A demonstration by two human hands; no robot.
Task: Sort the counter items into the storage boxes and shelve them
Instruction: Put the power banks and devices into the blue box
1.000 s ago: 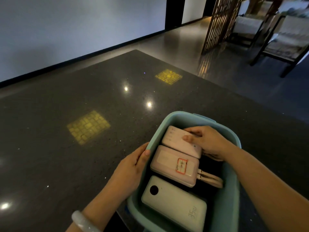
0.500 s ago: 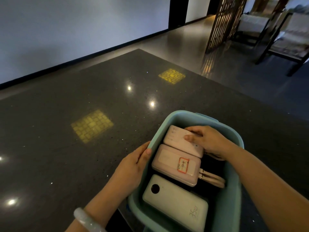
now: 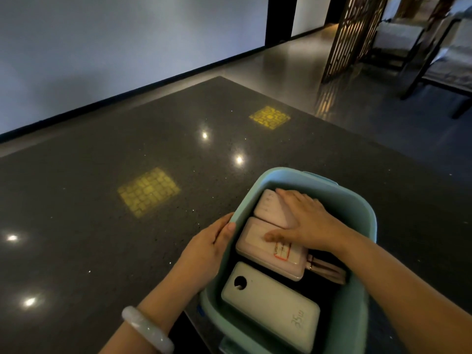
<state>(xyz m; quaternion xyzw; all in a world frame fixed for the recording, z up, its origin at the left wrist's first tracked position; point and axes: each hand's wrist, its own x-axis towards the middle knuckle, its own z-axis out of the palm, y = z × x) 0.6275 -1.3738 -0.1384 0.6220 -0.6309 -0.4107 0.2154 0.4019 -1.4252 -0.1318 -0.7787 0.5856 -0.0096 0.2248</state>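
Your right hand (image 3: 310,222) has flattened, fingers now straight, pressing two pink power banks (image 3: 270,245) level. Nearest you in the teal box (image 3: 362,208) lies a white power bank (image 3: 270,302). Your left hand (image 3: 204,254) grips the rim, steadying it on the counter (image 3: 127,149).

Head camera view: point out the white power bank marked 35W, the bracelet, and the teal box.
white power bank (image 3: 270,304), head view, middle of its top face.
bracelet (image 3: 146,329), head view, its band.
teal box (image 3: 367,213), head view, far right rim.

Count in front of me

I see three power banks: two pink (image 3: 270,209) (image 3: 258,241), one pale green (image 3: 270,302), all in one teal box (image 3: 367,218); one bangle (image 3: 145,328).
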